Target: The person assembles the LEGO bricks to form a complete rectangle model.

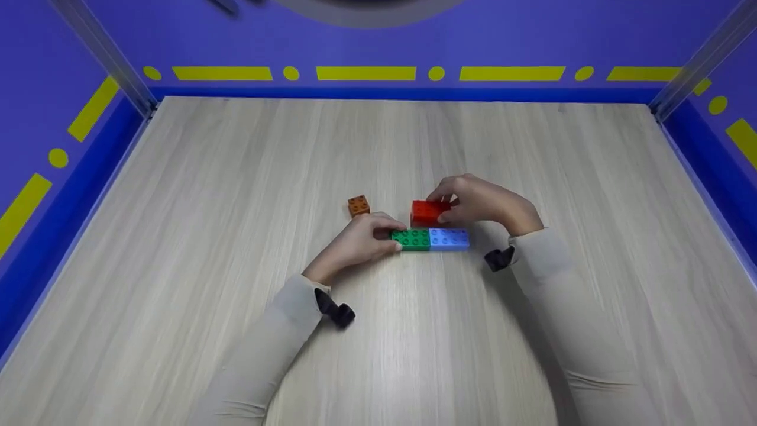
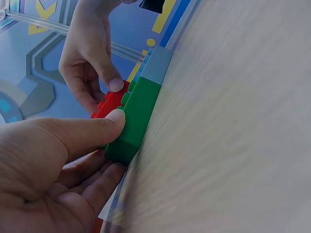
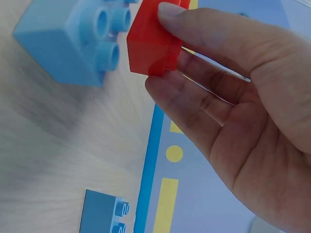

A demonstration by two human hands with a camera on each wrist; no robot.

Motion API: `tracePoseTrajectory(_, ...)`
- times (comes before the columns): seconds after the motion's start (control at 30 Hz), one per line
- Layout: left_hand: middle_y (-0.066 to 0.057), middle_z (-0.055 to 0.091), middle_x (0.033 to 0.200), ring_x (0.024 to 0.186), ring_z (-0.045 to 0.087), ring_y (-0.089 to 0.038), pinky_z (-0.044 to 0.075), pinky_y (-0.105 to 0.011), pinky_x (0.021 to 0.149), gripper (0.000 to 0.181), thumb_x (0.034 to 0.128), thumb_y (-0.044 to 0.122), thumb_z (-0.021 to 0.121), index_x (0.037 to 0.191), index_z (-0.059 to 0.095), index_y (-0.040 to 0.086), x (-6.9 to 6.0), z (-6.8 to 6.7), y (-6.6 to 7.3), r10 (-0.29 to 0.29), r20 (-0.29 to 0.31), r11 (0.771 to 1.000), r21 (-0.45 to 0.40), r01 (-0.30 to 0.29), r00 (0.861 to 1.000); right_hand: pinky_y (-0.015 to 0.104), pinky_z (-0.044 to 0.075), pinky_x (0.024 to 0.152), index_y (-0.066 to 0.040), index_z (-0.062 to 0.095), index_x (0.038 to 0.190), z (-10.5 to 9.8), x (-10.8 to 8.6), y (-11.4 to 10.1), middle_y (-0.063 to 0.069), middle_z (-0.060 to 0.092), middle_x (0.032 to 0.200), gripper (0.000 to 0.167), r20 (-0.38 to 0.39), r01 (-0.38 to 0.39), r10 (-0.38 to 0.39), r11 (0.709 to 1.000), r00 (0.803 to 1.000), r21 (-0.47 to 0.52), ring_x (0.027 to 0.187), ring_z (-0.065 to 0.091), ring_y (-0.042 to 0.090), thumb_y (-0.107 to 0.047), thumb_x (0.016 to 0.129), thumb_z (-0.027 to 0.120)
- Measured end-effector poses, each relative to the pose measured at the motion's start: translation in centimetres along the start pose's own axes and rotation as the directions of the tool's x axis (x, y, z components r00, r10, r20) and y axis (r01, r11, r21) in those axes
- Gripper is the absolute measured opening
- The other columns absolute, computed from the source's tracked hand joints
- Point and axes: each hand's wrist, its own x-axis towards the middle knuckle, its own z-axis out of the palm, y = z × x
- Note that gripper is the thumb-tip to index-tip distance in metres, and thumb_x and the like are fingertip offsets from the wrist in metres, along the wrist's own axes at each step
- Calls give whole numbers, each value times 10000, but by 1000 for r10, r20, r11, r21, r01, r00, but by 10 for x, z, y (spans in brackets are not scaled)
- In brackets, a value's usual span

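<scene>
From where I stand, the right hand pinches the red building brick, apparently raised above stud height, parallel to the end-to-end green brick and blue brick on the worktop; the left hand grips the green one's left end.

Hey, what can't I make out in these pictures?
Green brick, head view: left corners covered by the left grip.
Red brick, head view: right end covered by the right grip.
Lower blue brick, right wrist view: cut off by the bottom edge.
Dark shape, head view: blurred, cut off by the top edge.
</scene>
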Motion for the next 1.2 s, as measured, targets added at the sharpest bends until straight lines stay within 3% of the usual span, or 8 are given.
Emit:
tracePoseTrajectory(0.63, -57, 660, 1189, 1142, 566, -178, 436, -342, 1019, 335, 846, 80, 717, 1180, 693, 91, 0, 0, 0, 7, 3, 1000, -22, -7, 1000, 423, 542, 876, -37, 684, 1176, 2, -7, -6, 123, 667, 1126, 348, 15, 68, -68, 998, 998, -13, 1017, 640, 279, -102, 837, 725)
tracePoseTrajectory(1.2, -41, 666, 1170, 1126, 571, -169, 440, -342, 1012, 328, 849, 91, 717, 1176, 698, 104, -1, 0, 1, 16, 0, 1000, -7, -16, 1000, 404, 545, 872, -53, 683, 1179, 4, -17, -9, 88, 658, 1144, 355, 22, 41, -41, 999, 999, 12, 1040, 646, 271, -105, 832, 736)
